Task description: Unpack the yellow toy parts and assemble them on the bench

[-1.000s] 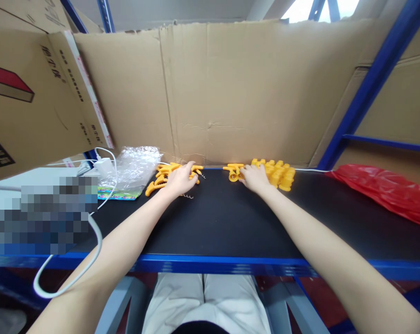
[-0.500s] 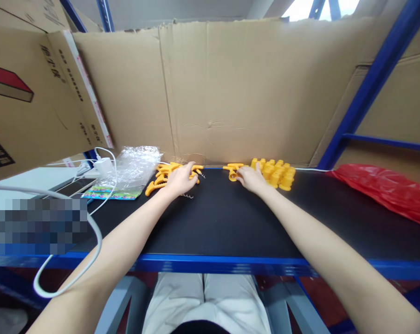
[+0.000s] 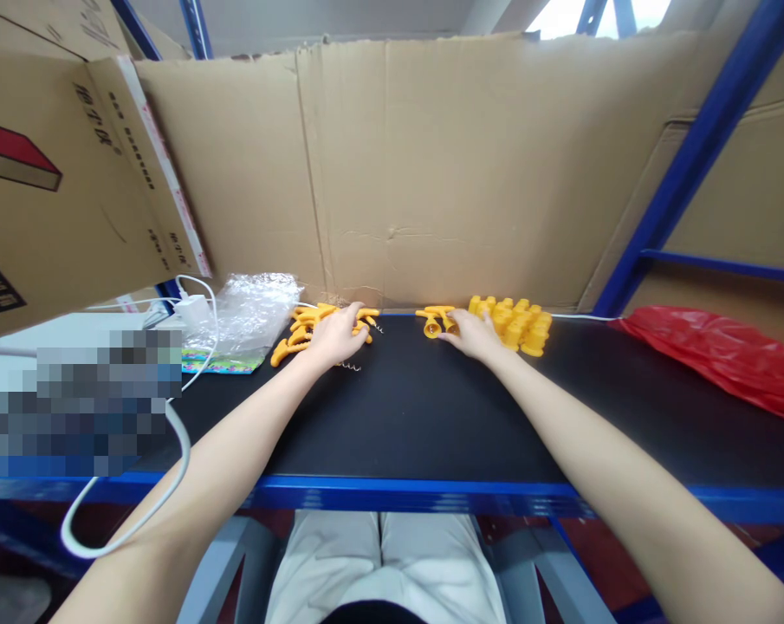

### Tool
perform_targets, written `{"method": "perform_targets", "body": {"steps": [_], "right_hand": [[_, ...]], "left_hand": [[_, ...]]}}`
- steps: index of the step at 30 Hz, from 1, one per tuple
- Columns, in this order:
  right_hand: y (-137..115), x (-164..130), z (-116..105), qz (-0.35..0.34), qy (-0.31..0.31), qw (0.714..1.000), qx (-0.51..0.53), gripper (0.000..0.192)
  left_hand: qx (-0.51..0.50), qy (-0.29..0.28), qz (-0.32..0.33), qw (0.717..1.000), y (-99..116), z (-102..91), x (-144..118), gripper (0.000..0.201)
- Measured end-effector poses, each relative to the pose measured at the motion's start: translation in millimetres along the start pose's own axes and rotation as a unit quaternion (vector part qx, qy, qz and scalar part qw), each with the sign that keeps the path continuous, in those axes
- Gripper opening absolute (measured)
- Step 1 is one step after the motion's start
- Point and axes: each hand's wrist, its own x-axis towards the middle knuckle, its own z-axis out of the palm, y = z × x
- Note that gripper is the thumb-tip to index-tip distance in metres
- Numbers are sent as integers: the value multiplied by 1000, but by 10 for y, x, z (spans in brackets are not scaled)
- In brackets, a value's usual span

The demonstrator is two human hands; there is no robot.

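Note:
My left hand (image 3: 335,336) lies over a loose pile of yellow corkscrews (image 3: 289,347) at the back of the table. Its thumb and fingers are apart, resting among the handles; bare metal spirals (image 3: 377,327) stick out beside it. My right hand (image 3: 475,334) is at two yellow corkscrews (image 3: 432,328) whose round cup ends face me. Its thumb and fingers are spread around the right cup, touching or nearly so, and partly cover it. Just right of that hand stand several yellow cup-shaped parts (image 3: 518,325) in close rows.
A crumpled clear plastic bag (image 3: 258,303) and white cables (image 3: 214,316) lie at left. A red plastic bag (image 3: 709,347) is at right. A cardboard wall (image 3: 430,173) closes the back; the blue table edge (image 3: 417,494) runs in front. A white cable loop (image 3: 182,459) crosses my left forearm.
My right hand has shifted slightly right and its fingers have parted, so a second cup end now shows. My left hand has stayed where it was.

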Motion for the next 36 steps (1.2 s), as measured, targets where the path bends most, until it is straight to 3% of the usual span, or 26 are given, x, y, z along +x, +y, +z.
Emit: {"method": "perform_targets", "body": {"steps": [9,17,23,25,30,36], "right_hand": [[-91,6,88,94,18,995,40,53],[-54,30,122,70,26,995,61,48],[34,78,-163,85,156,982,62,50],[104,79,-289,107,174,977,55,47],[258,29,-426,160,76,984,-23,38],[356,0,-264,135,9,990,-44,42]], "left_hand": [[2,0,2,1000,-3,3,-3,41],[2,1,0,1000,-9,1,-3,40],[9,11,-1,1000,-42,4,11,36],[20,18,14,1000,-68,10,23,30],[64,33,32,997,-177,54,42,28],[70,-18,-11,997,-338,151,35,43]]}}
